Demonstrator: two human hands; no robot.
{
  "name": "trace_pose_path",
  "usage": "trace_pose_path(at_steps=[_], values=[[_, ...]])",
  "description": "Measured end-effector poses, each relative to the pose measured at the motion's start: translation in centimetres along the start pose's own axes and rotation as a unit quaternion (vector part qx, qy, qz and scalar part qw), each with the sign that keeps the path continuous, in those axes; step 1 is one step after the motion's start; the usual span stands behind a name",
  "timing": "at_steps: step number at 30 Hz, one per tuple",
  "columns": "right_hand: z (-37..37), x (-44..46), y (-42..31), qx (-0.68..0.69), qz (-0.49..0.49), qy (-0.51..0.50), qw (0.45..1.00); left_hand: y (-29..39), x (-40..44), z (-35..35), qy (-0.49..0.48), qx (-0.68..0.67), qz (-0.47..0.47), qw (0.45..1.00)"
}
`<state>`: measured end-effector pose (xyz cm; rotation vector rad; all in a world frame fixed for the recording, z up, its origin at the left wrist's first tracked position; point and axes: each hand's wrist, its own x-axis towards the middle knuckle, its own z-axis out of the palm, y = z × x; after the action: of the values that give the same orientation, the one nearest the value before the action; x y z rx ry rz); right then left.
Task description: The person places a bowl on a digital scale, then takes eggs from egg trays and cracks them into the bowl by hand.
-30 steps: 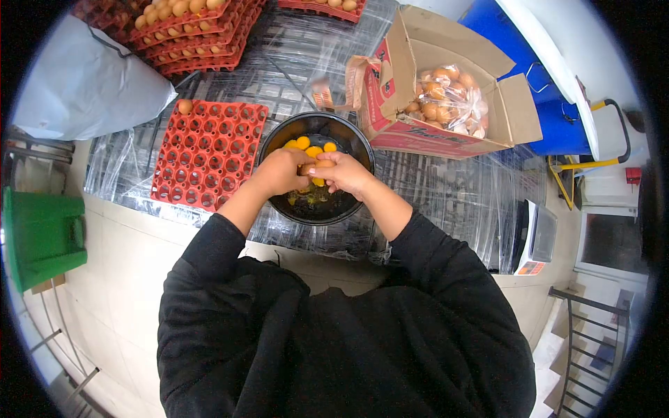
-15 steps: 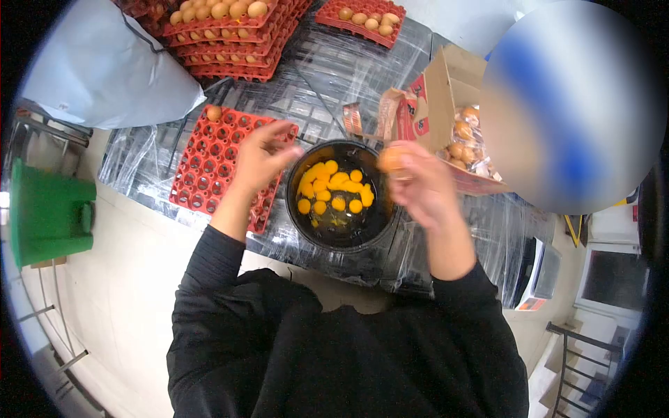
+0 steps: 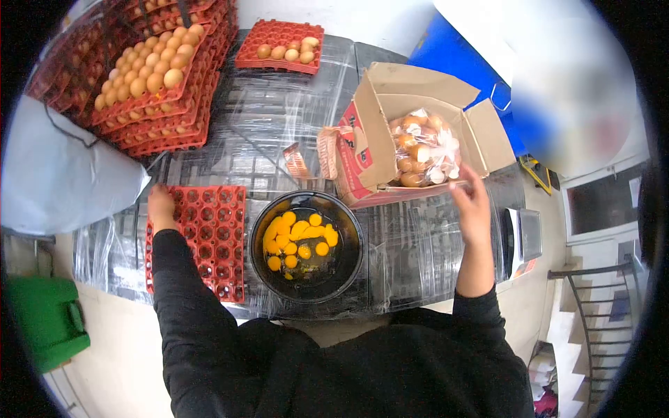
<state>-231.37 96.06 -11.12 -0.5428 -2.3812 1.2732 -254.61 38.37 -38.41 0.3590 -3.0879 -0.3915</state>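
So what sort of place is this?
Possibly a bakery's or food maker's preparation room. What suggests it: stacked trays of eggs, a large black bowl holding many yolks, and a work surface wrapped in clear plastic.

The bowl point(image 3: 338, 270) sits on the table point(image 3: 418, 258), with yolks point(image 3: 281, 240) in it. Just left of it lies an egg tray point(image 3: 221, 254), with the left hand point(image 3: 162, 205) at its far left corner. The box point(image 3: 376, 132) stands behind the bowl, to the right, with a bag point(image 3: 426, 150) inside. The right hand point(image 3: 474, 209) is by the box's near right corner. Behind the egg tray, on the left, is a pile of trays point(image 3: 182, 120) with eggs point(image 3: 145, 72) on top. Right of that, at the back, another pile point(image 3: 279, 35) has eggs too
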Motion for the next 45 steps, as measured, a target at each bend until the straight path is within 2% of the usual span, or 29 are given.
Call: trace_pose_path(at_steps=[2,5,7,8,10,11,12,13,14,15,16,18,21,24,26,28,30,34,36,37,39,40,42,44,45], values=[[-0.1,-1.8,2.3,-0.017,0.042,0.01,0.999,0.5,-0.8,-1.3,0.015,0.016,0.016,1.0],[1.4,-4.7,3.3,-0.011,0.081,-0.009,0.997,3.7,-3.7,-3.9,0.116,-0.075,-0.078,0.987],[4.0,-6.7,2.2,-0.039,0.077,-0.035,0.996,7.3,-6.7,-6.5,0.152,-0.155,-0.006,0.976],[5.6,-7.9,1.2,-0.058,-0.001,-0.078,0.995,9.2,-8.3,-7.3,0.17,-0.195,0.029,0.966],[8.6,-9.6,-0.5,-0.111,-0.153,-0.183,0.965,12.1,-11.8,-7.8,0.109,-0.343,0.122,0.925],[10.3,-10.5,-0.9,-0.102,-0.197,-0.219,0.95,14.9,-15.0,-10.9,-0.046,-0.435,0.126,0.89],[11.6,-11.5,-1.7,-0.117,-0.244,-0.244,0.931,16.7,-17.8,-11.7,-0.117,-0.507,0.158,0.839],[12.8,-12.4,-1.6,-0.073,-0.257,-0.3,0.916,17.7,-20.3,-11.8,-0.164,-0.512,0.194,0.82],[14.0,-13.6,-1.8,-0.012,-0.229,-0.329,0.916,19.1,-22.7,-14.2,-0.253,-0.472,0.211,0.818],[15.1,-14.1,-2.2,-0.004,-0.315,-0.293,0.903,19.8,-24.7,-15.1,-0.254,-0.41,0.255,0.838],[15.8,-14.3,-2.5,0.004,-0.399,-0.251,0.882,20.0,-26.0,-14.6,-0.341,-0.417,0.244,0.807],[15.8,-15.0,-1.8,0.04,-0.365,-0.276,0.888,20.8,-27.8,-16.1,-0.384,-0.393,0.22,0.806],[14.1,-15.3,-0.6,0.039,-0.312,-0.315,0.895,20.6,-28.6,-14.5,-0.408,-0.416,0.214,0.784],[12.0,-13.9,1.0,-0.04,-0.306,-0.232,0.923,19.9,-27.6,-12.0,-0.384,-0.392,0.215,0.808],[10.8,-12.8,3.1,-0.064,-0.286,-0.182,0.939,18.3,-26.4,-8.1,-0.371,-0.406,0.179,0.816],[10.2,-12.3,5.5,-0.142,-0.267,-0.204,0.931,17.5,-25.9,-7.2,-0.34,-0.424,0.157,0.825],[10.1,-12.1,6.7,-0.226,-0.222,-0.243,0.917,17.4,-25.5,-6.7,-0.349,-0.457,0.129,0.808],[10.0,-11.5,6.3,-0.132,-0.256,-0.226,0.931,17.7,-25.4,-7.2,-0.341,-0.445,0.113,0.82],[10.2,-11.4,7.3,-0.168,-0.24,-0.252,0.922,17.9,-25.5,-7.2,-0.345,-0.445,0.103,0.82],[10.4,-11.2,7.6,-0.186,-0.233,-0.263,0.917,18.0,-25.5,-7.1,-0.342,-0.437,0.11,0.825],[10.6,-10.6,6.5,-0.124,-0.24,-0.239,0.933,18.5,-25.6,-7.3,-0.333,-0.424,0.119,0.834],[10.7,-10.6,6.0,-0.093,-0.241,-0.227,0.939,18.6,-25.8,-7.3,-0.305,-0.41,0.156,0.845],[11.3,-10.4,5.0,0.054,-0.05,-0.315,0.946,20.4,-26.5,-9.5,-0.248,-0.381,0.229,0.861],[12.0,-10.1,3.6,0.192,0.132,-0.396,0.888,22.5,-27.0,-11.1,-0.179,-0.396,0.338,0.835],[12.5,-9.6,2.6,0.254,0.212,-0.435,0.838,23.1,-27.0,-11.5,-0.14,-0.402,0.39,0.817]])
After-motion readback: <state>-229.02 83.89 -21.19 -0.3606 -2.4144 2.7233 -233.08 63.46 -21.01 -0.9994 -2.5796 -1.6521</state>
